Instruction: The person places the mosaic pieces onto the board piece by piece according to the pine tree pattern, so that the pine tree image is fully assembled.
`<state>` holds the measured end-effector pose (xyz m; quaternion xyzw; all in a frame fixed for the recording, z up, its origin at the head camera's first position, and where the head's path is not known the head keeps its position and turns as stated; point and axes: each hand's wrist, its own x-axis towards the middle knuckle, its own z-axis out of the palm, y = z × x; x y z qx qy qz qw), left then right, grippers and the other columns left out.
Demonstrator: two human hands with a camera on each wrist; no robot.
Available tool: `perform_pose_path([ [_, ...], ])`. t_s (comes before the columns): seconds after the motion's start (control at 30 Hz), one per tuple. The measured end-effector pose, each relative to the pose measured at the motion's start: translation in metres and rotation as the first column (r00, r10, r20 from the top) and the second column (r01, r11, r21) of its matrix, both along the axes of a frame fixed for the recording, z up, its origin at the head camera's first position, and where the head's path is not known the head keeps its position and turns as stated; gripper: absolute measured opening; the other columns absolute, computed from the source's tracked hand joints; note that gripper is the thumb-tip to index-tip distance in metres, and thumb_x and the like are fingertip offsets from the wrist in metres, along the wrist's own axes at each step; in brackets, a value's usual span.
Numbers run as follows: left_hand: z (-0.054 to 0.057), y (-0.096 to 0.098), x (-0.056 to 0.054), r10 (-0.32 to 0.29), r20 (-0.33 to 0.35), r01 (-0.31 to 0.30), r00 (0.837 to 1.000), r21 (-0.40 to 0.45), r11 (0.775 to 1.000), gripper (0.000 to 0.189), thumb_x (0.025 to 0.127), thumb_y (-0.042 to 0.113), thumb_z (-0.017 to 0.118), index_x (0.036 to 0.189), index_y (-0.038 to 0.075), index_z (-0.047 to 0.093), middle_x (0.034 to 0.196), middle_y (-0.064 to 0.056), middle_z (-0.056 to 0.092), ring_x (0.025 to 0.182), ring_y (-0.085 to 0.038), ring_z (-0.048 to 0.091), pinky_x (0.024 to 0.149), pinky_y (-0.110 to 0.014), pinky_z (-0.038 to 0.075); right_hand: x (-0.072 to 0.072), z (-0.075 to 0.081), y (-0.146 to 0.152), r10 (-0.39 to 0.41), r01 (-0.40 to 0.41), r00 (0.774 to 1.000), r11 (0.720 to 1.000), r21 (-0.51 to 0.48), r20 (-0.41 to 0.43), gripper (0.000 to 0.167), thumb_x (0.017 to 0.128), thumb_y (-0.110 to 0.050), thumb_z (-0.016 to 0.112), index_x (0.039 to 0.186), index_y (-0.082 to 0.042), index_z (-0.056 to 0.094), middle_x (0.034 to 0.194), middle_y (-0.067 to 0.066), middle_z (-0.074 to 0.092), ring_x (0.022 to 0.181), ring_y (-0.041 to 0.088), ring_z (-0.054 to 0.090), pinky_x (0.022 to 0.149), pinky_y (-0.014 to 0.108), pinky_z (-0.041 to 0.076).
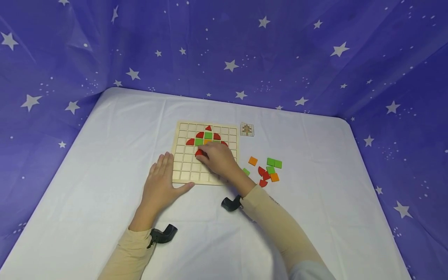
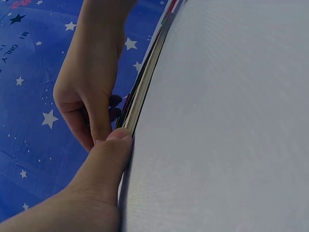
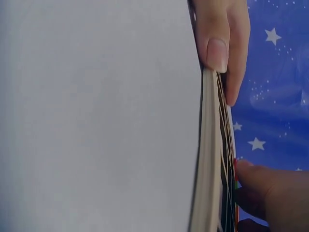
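Note:
A wooden grid board (image 1: 182,167) lies on the table, with red, green and orange tiles set in its upper middle. My right hand (image 1: 220,157) reaches over the board and pinches a red quarter-circle tile (image 1: 198,153) between thumb and fingers, close over the cells below the green tile (image 1: 198,142). Part of the tile pattern is hidden under this hand. With its fingers straight along the left edge and the thumb at the front edge, my left hand (image 1: 159,186) steadies the board's near left corner. In the left wrist view, that thumb (image 2: 113,145) touches the board's side.
Right of the board lie loose tiles: green squares (image 1: 274,162), orange squares (image 1: 253,161) and several red quarter-circles (image 1: 263,183). A small pattern card (image 1: 247,129) with a brown tree-like figure lies beyond them, beside the board's far right corner. White cloth (image 1: 315,175) covers the table.

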<state>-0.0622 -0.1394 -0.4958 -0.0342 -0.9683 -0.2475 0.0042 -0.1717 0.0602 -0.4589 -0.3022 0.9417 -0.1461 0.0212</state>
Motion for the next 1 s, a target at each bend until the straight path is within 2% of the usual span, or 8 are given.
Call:
perform_pose_path([
  [0.17,-0.0001,0.0012,-0.0012,-0.003,0.003,0.003,1.000,-0.007,1.000,0.121,0.079,0.074,0.063,0.158,-0.002,0.012,0.165,-0.022,0.016,0.154,-0.037,0.012,0.125,-0.054,0.014,0.0000,-0.0014,-0.0028,0.005,-0.005,1.000,1.000,0.002,0.009,0.040,0.094,-0.042,0.066,0.126,-0.018,0.069,0.111,-0.003,0.074,0.103,0.015,0.068,0.090,0.034,0.055],
  [0.33,0.0007,0.0018,-0.0014,-0.009,0.014,0.009,1.000,-0.007,1.000,0.122,0.079,0.075,0.062,0.158,-0.002,0.010,0.165,-0.022,0.015,0.154,-0.037,0.011,0.125,-0.054,0.013,-0.0008,-0.0051,-0.0027,-0.029,0.034,0.997,0.997,-0.065,0.073,0.040,0.094,-0.039,0.068,0.128,-0.019,0.069,0.102,-0.004,0.071,0.084,0.011,0.060,0.074,0.027,0.051],
  [0.43,0.0011,0.0019,-0.0008,-0.003,0.016,0.003,1.000,-0.005,1.000,0.122,0.079,0.075,0.063,0.158,-0.002,0.010,0.165,-0.022,0.015,0.154,-0.037,0.011,0.125,-0.054,0.013,-0.0006,-0.0066,-0.0030,-0.035,0.043,0.996,0.994,-0.099,0.079,0.037,0.094,-0.038,0.068,0.126,-0.020,0.071,0.096,-0.004,0.070,0.078,0.009,0.057,0.068,0.025,0.048],
  [0.67,-0.0007,0.0011,-0.0009,0.007,0.004,-0.007,1.000,-0.005,1.000,0.121,0.079,0.075,0.063,0.158,-0.002,0.011,0.165,-0.022,0.015,0.154,-0.037,0.012,0.125,-0.054,0.014,0.0002,-0.0054,-0.0067,-0.044,0.052,0.996,0.993,-0.108,0.074,0.032,0.094,-0.035,0.068,0.124,-0.022,0.072,0.100,-0.004,0.071,0.081,0.009,0.060,0.069,0.024,0.049],
  [1.0,-0.0002,0.0013,0.0008,0.009,0.008,-0.009,1.000,-0.005,1.000,0.121,0.079,0.075,0.063,0.158,-0.002,0.012,0.165,-0.022,0.016,0.155,-0.037,0.011,0.125,-0.053,0.013,-0.0010,-0.0042,-0.0099,-0.045,0.052,0.997,0.993,-0.104,0.068,0.029,0.096,-0.034,0.066,0.122,-0.022,0.073,0.096,-0.004,0.071,0.084,0.011,0.059,0.070,0.027,0.051],
])
